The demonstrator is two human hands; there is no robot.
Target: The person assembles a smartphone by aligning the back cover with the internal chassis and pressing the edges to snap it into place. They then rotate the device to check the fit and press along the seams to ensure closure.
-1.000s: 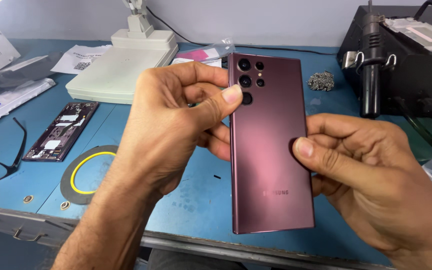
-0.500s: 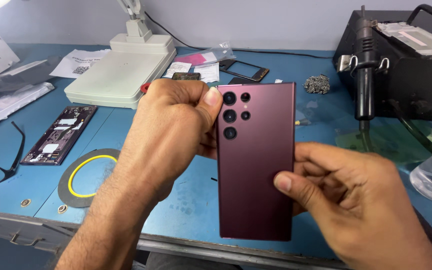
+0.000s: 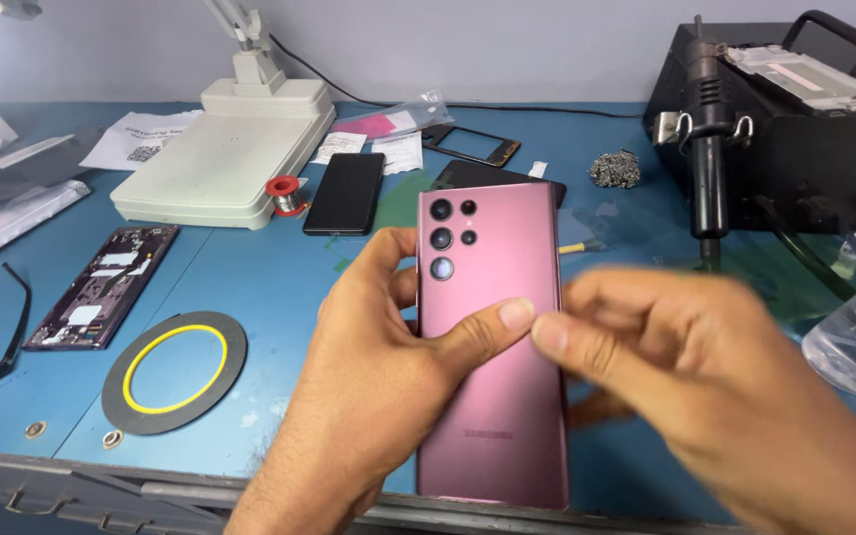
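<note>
Phone [image 3: 492, 337] between both hands [image 3: 388, 376]

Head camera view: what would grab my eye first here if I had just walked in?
The burgundy phone, back side up with its camera lenses showing, stands out in the middle, gripped by the left hand while the blurred right hand touches its edge. Behind, a black station sits at the bench's right, and a yellow-and-black ring lies on the blue mat at left.
</note>
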